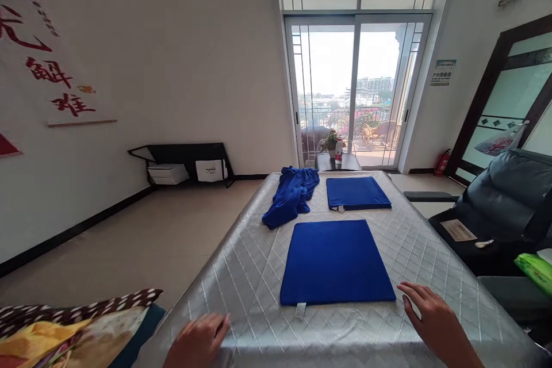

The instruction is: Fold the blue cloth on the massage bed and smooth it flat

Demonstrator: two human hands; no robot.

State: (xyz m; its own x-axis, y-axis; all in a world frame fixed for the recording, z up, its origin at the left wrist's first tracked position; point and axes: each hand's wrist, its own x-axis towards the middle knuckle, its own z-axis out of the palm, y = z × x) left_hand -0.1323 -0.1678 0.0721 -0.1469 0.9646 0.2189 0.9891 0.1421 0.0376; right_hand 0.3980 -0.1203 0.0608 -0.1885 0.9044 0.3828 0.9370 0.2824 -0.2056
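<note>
A flat blue cloth square (338,261) lies on the silver quilted table cover (250,276), a white tag (301,310) at its near edge. My right hand (426,313) is beside its near right corner, fingers stretched and apart, holding nothing. Left of the tag, my left hand (199,338) rests low over the cover's near edge. Its fingers bend loosely, the thumb side faces the cloth, and nothing shows in it. Farther back lies a second folded blue cloth (357,192), also tagged. A crumpled blue cloth (293,195) is heaped to its left.
A dark armchair (509,201) stands right of the table. Patterned fabrics (52,333) are piled at the lower left. Beyond the table's far end, a bottle (338,151) and a potted plant (331,141) stand on a small table before sliding glass doors. A black rack (185,155) sits along the left wall.
</note>
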